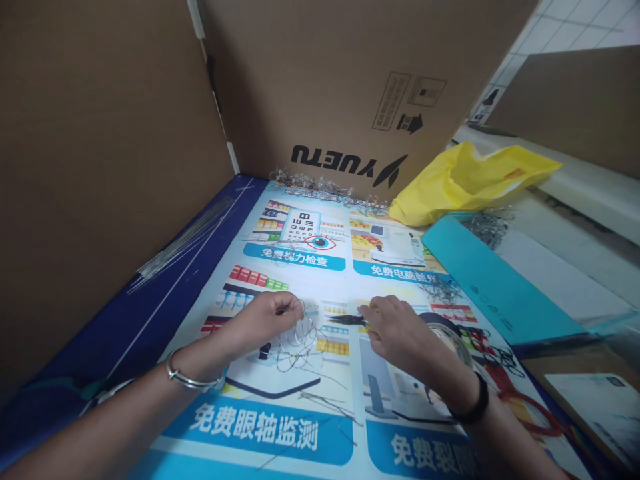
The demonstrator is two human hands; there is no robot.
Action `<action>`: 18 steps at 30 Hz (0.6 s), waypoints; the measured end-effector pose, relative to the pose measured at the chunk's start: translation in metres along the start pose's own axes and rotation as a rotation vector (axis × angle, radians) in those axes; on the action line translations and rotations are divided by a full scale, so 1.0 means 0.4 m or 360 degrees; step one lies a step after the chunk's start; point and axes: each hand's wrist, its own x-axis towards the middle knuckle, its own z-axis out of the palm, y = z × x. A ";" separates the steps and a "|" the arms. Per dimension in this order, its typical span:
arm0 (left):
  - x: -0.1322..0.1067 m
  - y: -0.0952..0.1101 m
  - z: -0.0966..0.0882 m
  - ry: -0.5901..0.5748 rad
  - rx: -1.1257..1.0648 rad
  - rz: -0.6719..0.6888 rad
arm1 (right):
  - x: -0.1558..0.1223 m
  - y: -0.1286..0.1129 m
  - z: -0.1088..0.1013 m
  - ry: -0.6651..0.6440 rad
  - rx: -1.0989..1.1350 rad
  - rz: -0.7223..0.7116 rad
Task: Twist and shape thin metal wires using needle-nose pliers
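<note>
My left hand (273, 317) is closed in a pinch on a loose tangle of thin wire (300, 343), which hangs below the fingertips in loops. In my right hand (397, 330) is a pair of pliers (347, 321) with dark, pointed jaws directed left toward the wire. A short gap separates the jaws from the tangle. Most of the handles are hidden in the palm, with a bit of yellow showing. Under both hands lies a printed poster (357, 420), on which several loose wire pieces (330, 403) are scattered.
Cardboard walls (325, 80) rise at the back and left. Straight wires (185, 240) lie in a bundle at left. Wire scraps (320, 183) line the back edge. At right are a yellow bag (465, 183), a turquoise box (495, 280), a tape roll (450, 330) and red cord (530, 407).
</note>
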 end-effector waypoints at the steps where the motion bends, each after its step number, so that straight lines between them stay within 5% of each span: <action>1: -0.001 0.002 0.000 0.0000 0.0006 0.0004 | 0.004 -0.006 0.006 0.0019 -0.0053 0.0040; 8: -0.001 0.007 0.001 0.0003 0.0063 0.0026 | 0.017 -0.021 0.043 0.0112 -0.0014 0.0138; 13: -0.004 0.017 0.001 0.0038 0.0092 0.0049 | 0.011 -0.016 0.027 0.0131 0.0651 0.0295; 18: -0.003 0.021 0.003 0.0072 0.0028 0.0060 | 0.003 -0.026 -0.002 0.0195 0.1064 -0.0012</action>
